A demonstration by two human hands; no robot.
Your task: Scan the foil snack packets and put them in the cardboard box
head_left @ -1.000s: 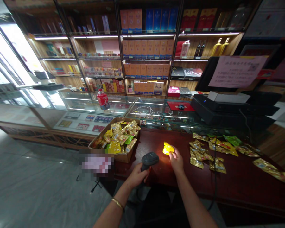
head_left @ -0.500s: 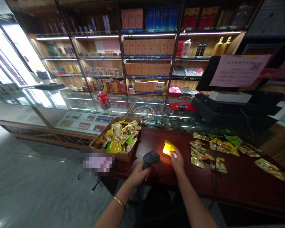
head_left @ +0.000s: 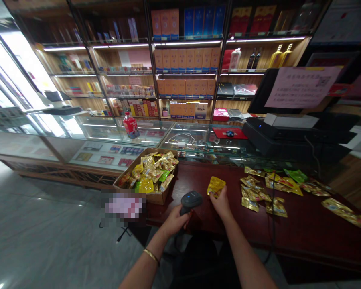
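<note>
My left hand [head_left: 177,220] is closed around the handle of a dark grey barcode scanner [head_left: 191,199], whose head points right and shows a small blue light. To the right of it, my right hand [head_left: 222,202] grips a yellow snack packet [head_left: 215,186] by its lower edge, held over the dark red tabletop [head_left: 195,176]. The scanner and the packet are apart. Left of both hands stands a cardboard box [head_left: 161,198] heaped with gold, yellow and green packets [head_left: 152,168]. On the right side of the table lie several loose gold packets [head_left: 252,190].
A black cable [head_left: 273,224] hangs over the table at the right. Behind the table runs a glass display counter [head_left: 150,138] with a red bottle [head_left: 130,125], a red mouse pad [head_left: 222,132] and a monitor [head_left: 263,90]. Shelves of boxed goods [head_left: 186,59] line the back.
The scanner's bright light on the packet has gone out, and a blue light shows on the scanner. My right hand has turned the packet a little and shifted slightly left.
</note>
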